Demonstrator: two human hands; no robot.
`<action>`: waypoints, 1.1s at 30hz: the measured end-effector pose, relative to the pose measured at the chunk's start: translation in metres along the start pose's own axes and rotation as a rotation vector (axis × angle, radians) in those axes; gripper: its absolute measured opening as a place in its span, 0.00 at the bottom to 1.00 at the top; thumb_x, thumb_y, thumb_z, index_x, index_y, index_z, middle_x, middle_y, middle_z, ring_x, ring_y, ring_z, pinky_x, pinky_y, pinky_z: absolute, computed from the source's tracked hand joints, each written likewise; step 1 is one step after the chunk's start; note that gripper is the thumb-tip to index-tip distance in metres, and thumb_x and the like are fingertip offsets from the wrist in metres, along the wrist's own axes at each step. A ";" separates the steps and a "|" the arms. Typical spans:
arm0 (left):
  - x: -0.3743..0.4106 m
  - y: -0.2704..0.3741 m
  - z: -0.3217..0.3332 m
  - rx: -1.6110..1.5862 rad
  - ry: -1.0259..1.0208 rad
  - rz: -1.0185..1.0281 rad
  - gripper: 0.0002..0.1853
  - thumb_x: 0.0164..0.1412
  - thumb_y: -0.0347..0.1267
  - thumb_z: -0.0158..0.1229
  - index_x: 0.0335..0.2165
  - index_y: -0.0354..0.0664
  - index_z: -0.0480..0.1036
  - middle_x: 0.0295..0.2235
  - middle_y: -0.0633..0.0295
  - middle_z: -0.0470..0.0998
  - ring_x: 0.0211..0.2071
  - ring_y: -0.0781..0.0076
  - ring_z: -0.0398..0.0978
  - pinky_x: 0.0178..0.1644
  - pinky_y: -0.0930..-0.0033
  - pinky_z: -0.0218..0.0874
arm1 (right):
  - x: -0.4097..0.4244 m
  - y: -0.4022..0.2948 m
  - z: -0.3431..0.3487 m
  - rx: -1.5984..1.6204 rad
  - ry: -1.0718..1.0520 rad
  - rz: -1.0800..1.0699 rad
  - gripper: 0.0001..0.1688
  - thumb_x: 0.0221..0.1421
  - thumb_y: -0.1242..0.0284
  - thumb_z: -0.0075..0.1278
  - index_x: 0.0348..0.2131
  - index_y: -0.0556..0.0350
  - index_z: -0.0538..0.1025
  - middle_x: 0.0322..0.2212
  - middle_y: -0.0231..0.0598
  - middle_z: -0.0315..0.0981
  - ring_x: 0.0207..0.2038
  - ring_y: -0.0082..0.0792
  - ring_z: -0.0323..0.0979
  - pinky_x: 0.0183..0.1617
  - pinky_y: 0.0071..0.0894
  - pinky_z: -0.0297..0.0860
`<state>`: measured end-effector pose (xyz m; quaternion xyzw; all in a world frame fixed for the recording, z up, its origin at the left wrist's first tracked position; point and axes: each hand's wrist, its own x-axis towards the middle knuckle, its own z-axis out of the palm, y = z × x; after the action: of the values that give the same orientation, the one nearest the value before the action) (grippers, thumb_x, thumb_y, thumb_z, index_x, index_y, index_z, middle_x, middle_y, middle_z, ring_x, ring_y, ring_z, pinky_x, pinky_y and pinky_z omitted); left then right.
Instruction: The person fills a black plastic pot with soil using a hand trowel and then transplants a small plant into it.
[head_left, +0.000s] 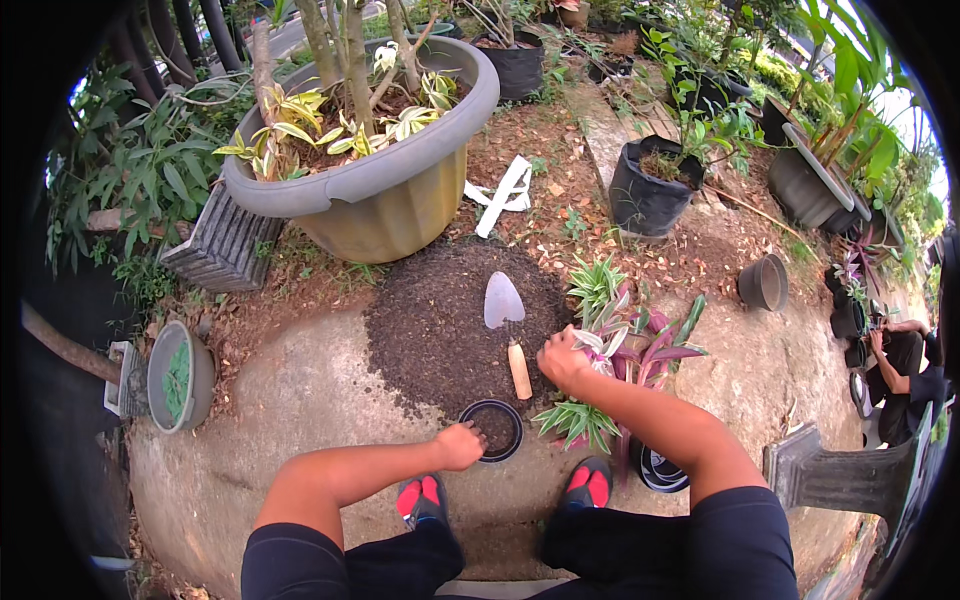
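My left hand (459, 445) is at the left rim of a small round black pot (517, 442), fingers curled over its edge. Dark soil (495, 429) shows inside the pot. My right hand (562, 361) is at the left side of a group of plants, against a pink-and-white leafed plant (600, 346); its fingers are curled, and whether they grip a stem is hidden. A hand trowel (504, 301) with a wooden handle (519, 371) lies on the dark soil heap (435, 322), blade pointing away from me. Green-and-white striped plants (577, 421) and purple-leafed plants (660, 349) lie beside my right forearm.
Beyond the heap stands a large planter (390, 206). White strips (504, 196) lie behind it on leaf-strewn ground. A grey bucket (199, 390) is at left, a black grow bag (649, 199) and an empty pot (763, 283) at right. Stacked black pots (660, 474) sit under my right arm. Another person (904, 375) crouches far right.
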<state>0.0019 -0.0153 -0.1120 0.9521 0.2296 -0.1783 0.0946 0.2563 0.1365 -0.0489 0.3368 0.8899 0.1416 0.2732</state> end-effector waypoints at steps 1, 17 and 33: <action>-0.002 -0.001 0.004 -0.014 0.053 -0.005 0.24 0.54 0.37 0.56 0.47 0.34 0.75 0.50 0.52 0.77 0.54 0.59 0.73 0.60 0.55 0.62 | -0.010 -0.015 -0.016 0.093 0.165 -0.110 0.16 0.58 0.70 0.48 0.43 0.55 0.78 0.42 0.44 0.77 0.49 0.46 0.72 0.59 0.62 0.61; 0.005 0.002 -0.001 0.007 -0.051 0.016 0.27 0.60 0.36 0.49 0.55 0.33 0.71 0.58 0.52 0.72 0.60 0.58 0.68 0.64 0.50 0.56 | -0.024 -0.136 0.044 0.353 0.214 -0.672 0.14 0.50 0.69 0.49 0.27 0.56 0.84 0.31 0.49 0.81 0.37 0.46 0.80 0.43 0.43 0.74; 0.006 0.019 -0.023 -0.135 -0.112 -0.107 0.33 0.59 0.44 0.56 0.58 0.35 0.67 0.60 0.51 0.69 0.63 0.54 0.63 0.65 0.44 0.54 | -0.029 -0.130 0.009 0.346 0.128 -0.595 0.13 0.54 0.69 0.48 0.27 0.51 0.84 0.30 0.39 0.82 0.37 0.41 0.79 0.47 0.41 0.70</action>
<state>0.0225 -0.0239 -0.0914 0.9186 0.2858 -0.2203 0.1615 0.2121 0.0221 -0.1013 0.0945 0.9752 -0.0762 0.1853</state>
